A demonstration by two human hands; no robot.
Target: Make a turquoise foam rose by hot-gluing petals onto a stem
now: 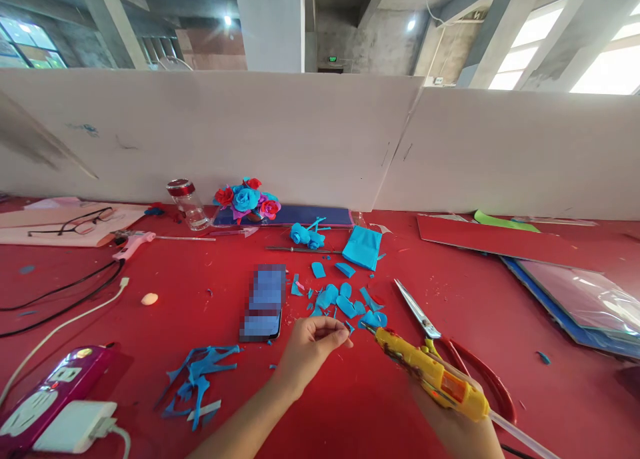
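Glue gun and a small blue scrap over a red worktop

Wide red worktop [350, 405], backed by a white partition [310, 139] along its far edge. Toward the right edge, flat sheets of coloured card and a clear plastic sleeve [580, 292]. Near the left corner at the near edge, a purple power strip [55, 385] with a white charger plugged in. By the far edge, a bunch of blue and red paper flowers [247, 200], a glass jar [187, 204] to its left, spectacles [80, 222] further left. Mid-worktop, a phone [265, 302] lying flat; to its right, scattered blue petal cut-outs [345, 302]; scissors with red handles [450, 352] just beyond those.

Right hand [460, 432], at the near edge, wrapped shut around the grip of a yellow glue gun [430, 372], nozzle pointed left toward the other hand. Stiff, light plastic body, hot at the tip by the look of it; best held at the handle, well back from the nozzle.

Left hand [313, 342], just near of the phone, fingers curled in and pinched together at the tips on something thin and small, too small to identify surely; probably a blue scrap or wire. Soft, feather-light, easily crushed or dropped if paper; a gentle fingertip pinch near one end likely suits it.
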